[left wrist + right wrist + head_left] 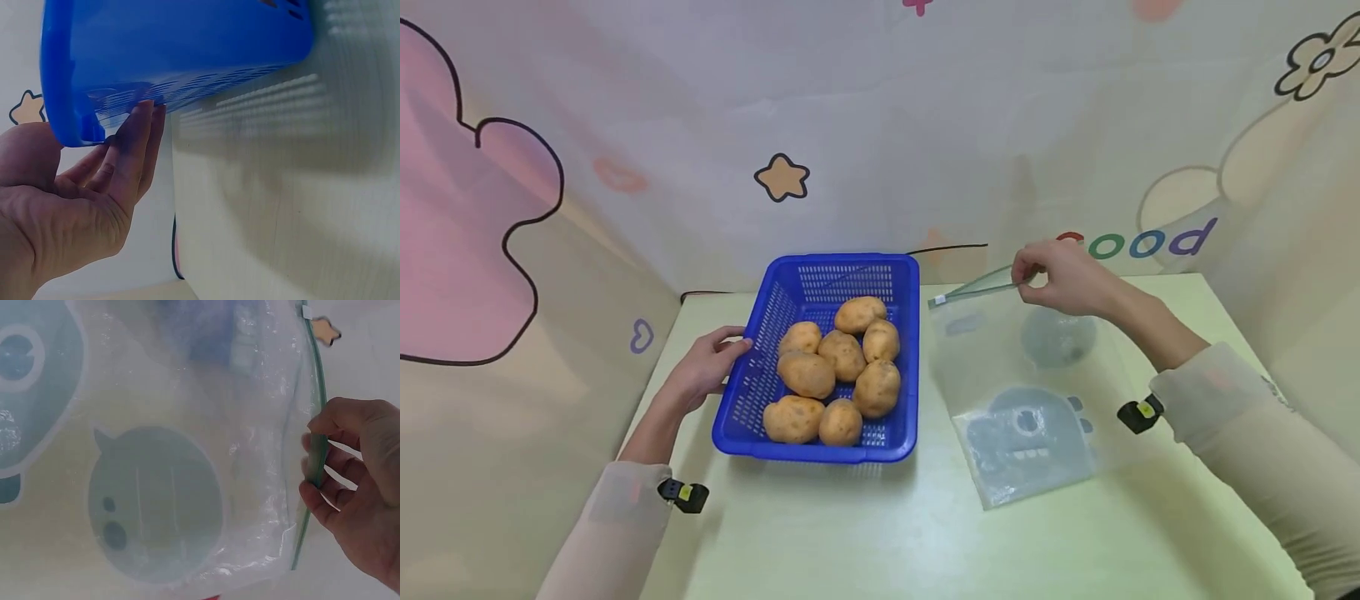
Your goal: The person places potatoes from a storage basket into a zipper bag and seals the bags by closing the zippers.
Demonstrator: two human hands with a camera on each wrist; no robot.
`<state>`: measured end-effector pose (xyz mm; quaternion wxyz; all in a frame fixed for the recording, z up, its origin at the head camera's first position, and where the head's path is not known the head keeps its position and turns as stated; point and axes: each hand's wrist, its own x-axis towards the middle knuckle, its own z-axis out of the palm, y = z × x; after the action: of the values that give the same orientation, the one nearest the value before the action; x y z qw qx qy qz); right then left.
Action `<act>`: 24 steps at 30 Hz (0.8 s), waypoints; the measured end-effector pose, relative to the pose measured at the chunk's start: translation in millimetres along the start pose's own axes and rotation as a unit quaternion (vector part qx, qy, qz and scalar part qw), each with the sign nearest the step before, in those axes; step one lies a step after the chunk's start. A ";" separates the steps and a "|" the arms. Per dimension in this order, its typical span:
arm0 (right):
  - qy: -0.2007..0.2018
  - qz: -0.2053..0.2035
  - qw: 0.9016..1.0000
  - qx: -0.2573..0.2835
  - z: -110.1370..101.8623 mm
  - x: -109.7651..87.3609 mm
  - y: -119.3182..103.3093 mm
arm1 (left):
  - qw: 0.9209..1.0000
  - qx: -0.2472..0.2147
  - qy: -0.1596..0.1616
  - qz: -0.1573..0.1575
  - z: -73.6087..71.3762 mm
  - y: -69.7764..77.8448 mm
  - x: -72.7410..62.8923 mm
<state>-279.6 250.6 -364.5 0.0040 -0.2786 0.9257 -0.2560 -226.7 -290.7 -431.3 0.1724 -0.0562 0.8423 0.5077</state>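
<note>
At eleven o'clock, your left hand (709, 367) grips the basket (820, 452) of potatoes (807, 374); at one, your right hand (1067, 277) pinches the bag (981, 367). One-sided support could tip the basket, spilling potatoes.

This looks like a small tabletop recording booth — creased sheeting (865, 108) with cartoon prints, a star (782, 177) and coloured letters (1146, 243) among them, encloses a pale table (805, 533) on three sides. Small black cameras (683, 497) sit at both sleeve cuffs (625, 492) — whether home or lab, I cannot tell.
</note>
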 end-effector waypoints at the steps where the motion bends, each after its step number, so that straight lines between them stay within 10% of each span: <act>1: -0.003 -0.013 1.000 -0.006 -2.7 3.2 -7.8 | 1.000 0.000 0.001 0.001 0.2 0.3 -1.3; 19: -0.051 -0.240 0.966 -0.080 36.0 53.5 -101.1 | 1.000 0.004 0.005 0.002 -0.7 -2.1 -3.0; 24: -0.046 -0.275 0.957 -0.083 46.3 60.3 -110.2 | 0.996 0.080 0.031 0.023 -0.7 9.0 -1.2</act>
<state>-267.0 118.9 -344.2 -0.0472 -0.5332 0.8300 -0.1567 -228.1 -287.1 -423.1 0.1382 -0.0388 0.8861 0.4408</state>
